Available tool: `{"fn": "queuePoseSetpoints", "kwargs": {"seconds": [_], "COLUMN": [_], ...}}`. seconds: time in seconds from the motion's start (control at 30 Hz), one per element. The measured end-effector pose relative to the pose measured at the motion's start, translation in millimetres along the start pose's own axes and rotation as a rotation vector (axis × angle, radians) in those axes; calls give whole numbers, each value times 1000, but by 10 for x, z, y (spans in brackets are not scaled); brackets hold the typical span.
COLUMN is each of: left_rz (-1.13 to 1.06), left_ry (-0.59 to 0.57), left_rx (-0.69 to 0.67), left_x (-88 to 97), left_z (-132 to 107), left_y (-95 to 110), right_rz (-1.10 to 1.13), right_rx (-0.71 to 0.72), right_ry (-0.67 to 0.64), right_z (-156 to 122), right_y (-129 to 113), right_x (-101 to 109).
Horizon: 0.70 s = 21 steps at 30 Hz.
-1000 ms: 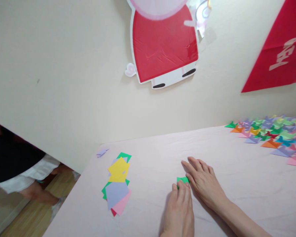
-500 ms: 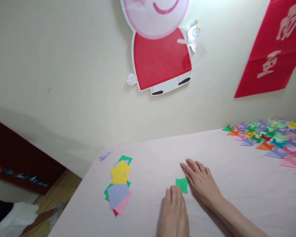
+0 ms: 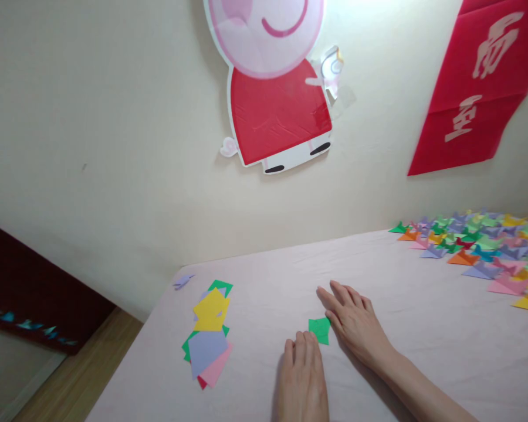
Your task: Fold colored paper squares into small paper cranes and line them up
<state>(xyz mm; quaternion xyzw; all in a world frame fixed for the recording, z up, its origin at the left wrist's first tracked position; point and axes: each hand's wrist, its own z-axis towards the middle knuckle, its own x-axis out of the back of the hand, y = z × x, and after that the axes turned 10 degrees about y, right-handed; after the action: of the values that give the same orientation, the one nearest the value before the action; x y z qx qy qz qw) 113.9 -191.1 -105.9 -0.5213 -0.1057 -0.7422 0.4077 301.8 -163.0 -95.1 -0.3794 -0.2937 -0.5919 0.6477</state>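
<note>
A small green piece of folded paper (image 3: pixel 320 331) lies flat on the pale cloth-covered table (image 3: pixel 264 293) between my hands. My left hand (image 3: pixel 304 372) rests below and left of it, palm down, fingers stretched out, fingertips at the paper's lower left corner. On the other side, my right hand (image 3: pixel 356 319) lies palm down with its fingers stretched and slightly apart. Its thumb side touches or nearly touches the paper's right edge. Neither hand grips the paper.
Left of my hands lie loose coloured paper sheets, a yellow one (image 3: pixel 212 310) and a purple one (image 3: pixel 207 351) uppermost. A small purple folded piece (image 3: pixel 183 282) is near the far left corner. Many folded paper figures (image 3: pixel 484 246) stand in rows at the far right, by the wall (image 3: pixel 136 146).
The view has shifted slightly, so most things appear a little further left. A person's arm and clothing at lower left have left the view. My hands stay almost still around the green paper.
</note>
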Motion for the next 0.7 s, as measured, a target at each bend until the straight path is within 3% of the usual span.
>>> {"fn": "queuePoseSetpoints", "kwargs": {"seconds": [0.17, 0.27, 0.37, 0.47, 0.57, 0.7], "left_rz": [-43, -117, -252, -368, -466, -616], "left_ry": [14, -29, -75, -47, 1, 33], "left_rx": [36, 97, 248, 338, 373, 441], "left_x": [56, 165, 287, 365, 388, 366], "left_z": [64, 184, 300, 355, 362, 346], "left_y": [-34, -65, -101, -142, -168, -149], "right_rz": [92, 313, 609, 786, 946, 1074], "right_rx": [-20, -28, 44, 51, -11, -216], "right_ry": [21, 22, -56, -169, -240, -294], "right_z": [9, 31, 83, 144, 175, 158], "right_y": [81, 130, 141, 109, 83, 61], "right_x": [-33, 5, 126, 264, 325, 284]}}
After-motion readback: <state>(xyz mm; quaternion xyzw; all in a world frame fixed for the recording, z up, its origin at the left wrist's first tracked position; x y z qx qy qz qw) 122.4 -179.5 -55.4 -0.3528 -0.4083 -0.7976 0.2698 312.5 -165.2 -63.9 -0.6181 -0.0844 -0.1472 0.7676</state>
